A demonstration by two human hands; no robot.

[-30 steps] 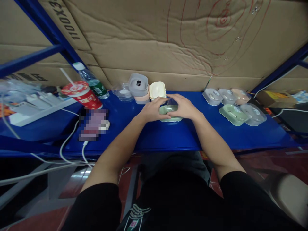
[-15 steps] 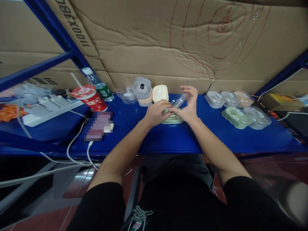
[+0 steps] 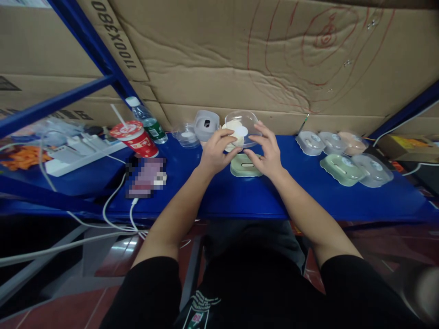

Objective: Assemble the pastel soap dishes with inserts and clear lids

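Between my two hands a clear plastic lid (image 3: 248,119) is held up and tilted, a white oval label on it facing me. My left hand (image 3: 216,151) grips its left side, fingers curled at the edge. On the other side my right hand (image 3: 268,153) holds the lid between thumb and fingers. Just below lies a light green box (image 3: 245,165) with a slot in its top, flat on the blue table (image 3: 240,201). A cream box (image 3: 233,139) shows partly behind the lid and my left fingers.
Left of the hands are a grey box (image 3: 206,124) and clear lids (image 3: 188,135). A bottle (image 3: 151,124), a red cup (image 3: 142,142) and a pixelated phone-like object (image 3: 146,178) with cables lie farther left. Several covered boxes (image 3: 343,170) sit right; cardboard (image 3: 206,68) stands behind.
The clear lid has turned from nearly edge-on to face me, and my left hand has shifted on it. More of the green box's top shows. The view has moved slightly.
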